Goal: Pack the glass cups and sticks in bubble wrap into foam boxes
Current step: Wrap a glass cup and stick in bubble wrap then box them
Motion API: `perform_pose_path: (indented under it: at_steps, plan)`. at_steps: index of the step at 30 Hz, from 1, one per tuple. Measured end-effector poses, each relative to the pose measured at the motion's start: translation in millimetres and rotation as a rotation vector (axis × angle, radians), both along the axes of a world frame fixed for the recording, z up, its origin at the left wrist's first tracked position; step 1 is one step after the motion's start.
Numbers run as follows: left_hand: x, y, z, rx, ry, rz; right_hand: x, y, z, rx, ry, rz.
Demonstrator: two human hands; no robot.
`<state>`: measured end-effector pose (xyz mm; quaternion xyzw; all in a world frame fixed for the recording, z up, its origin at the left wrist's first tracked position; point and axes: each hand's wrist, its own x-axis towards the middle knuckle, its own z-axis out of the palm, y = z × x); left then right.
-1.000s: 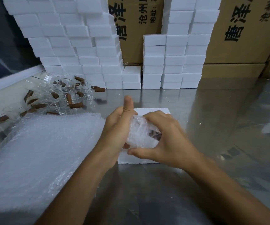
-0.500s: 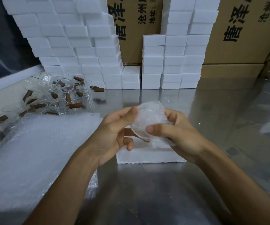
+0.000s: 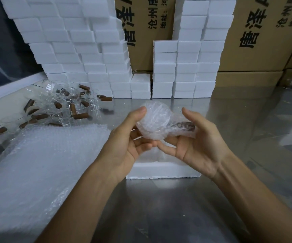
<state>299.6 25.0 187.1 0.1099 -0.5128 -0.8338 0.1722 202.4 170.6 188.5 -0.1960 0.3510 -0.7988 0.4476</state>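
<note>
Bubble wrap bundle (image 3: 156, 122) up in the air now, lifted clear above the open foam box (image 3: 162, 170) that sits on the steel table (image 3: 247, 155)! A second ago it was pressed low against that box, both hands clamped round it; now the palms have turned upward and the bundle rides between them. Left hand (image 3: 129, 141) has its thumb pressed onto the rounded cup end with the fingers curled beneath, pinching it. Right hand (image 3: 197, 142) cradles the other end on loosely bent fingers, thumb raised and apart from the wrap, so that side looks more of a support than a clamp. Through the plastic on the right you can make out the brown stick (image 3: 184, 125), lying alongside the cup shape. So the wrapping looks done, I'd say, and the turn-over reads as a last check or a line-up before it goes down into the box directly below.

Over to the left, the heap of bare glass cups (image 3: 68, 100) and loose sticks (image 3: 80, 116) waits, well apart from the hands, with the stack of bubble wrap sheets (image 3: 36, 163) just beside the left forearm. Packed white boxes (image 3: 92, 55) tower at the back against cardboard cartons (image 3: 264, 35) — plenty more to go
</note>
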Motion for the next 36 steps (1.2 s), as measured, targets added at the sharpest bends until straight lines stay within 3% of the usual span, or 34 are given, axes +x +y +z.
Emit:
perform_pose_path:
  at_steps: [13, 18, 23, 28, 32, 36]
  plan:
    - [-0.5, -8.5, -6.4, -0.021, 0.098, -0.132, -3.7, -4.6, -9.0, 0.020, 0.052, -0.122]
    - [-0.6, -15.7, -13.8, -0.287, 0.084, -0.002, -10.3, -7.0, -12.7, 0.117, 0.228, -0.230]
    - [-0.8, -15.5, -19.4, -0.796, 0.129, 0.182, -17.7, -3.7, -14.6, 0.166, 0.355, -0.377]
    - [-5.3, -14.0, -28.0, -1.171, 0.138, 0.396, -21.6, -1.2, -14.4, 0.259, 0.407, -0.363]
    - [-5.0, -16.9, -30.2, -1.265, 0.093, 0.391, -22.8, 2.4, -11.3, 0.311, 0.529, -0.405]
    - [-3.4, -20.1, -32.2, -1.293, -0.085, 0.239, -19.3, -1.0, -16.6, 0.369, 0.615, -0.418]
